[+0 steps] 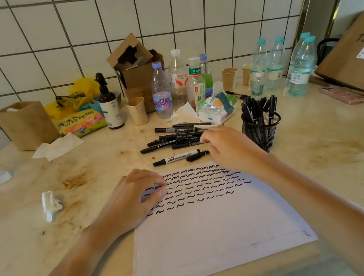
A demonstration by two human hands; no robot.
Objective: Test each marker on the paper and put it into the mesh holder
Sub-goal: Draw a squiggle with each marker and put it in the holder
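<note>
Black markers (174, 139) lay piled beside the black wire-mesh holder (261, 128). Right hand (227, 147) reached over them, grasp not discernible; left hand (135, 197) pressed the scribbled white paper (214, 228), fingers loosely bent.

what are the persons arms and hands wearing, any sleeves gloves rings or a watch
Nothing shows: the left hand and right hand are bare, without gloves, and no ring appears on the visible fingers. Both forearms are bare to the frame's edge, with no sleeve, watch or band in view.
</note>
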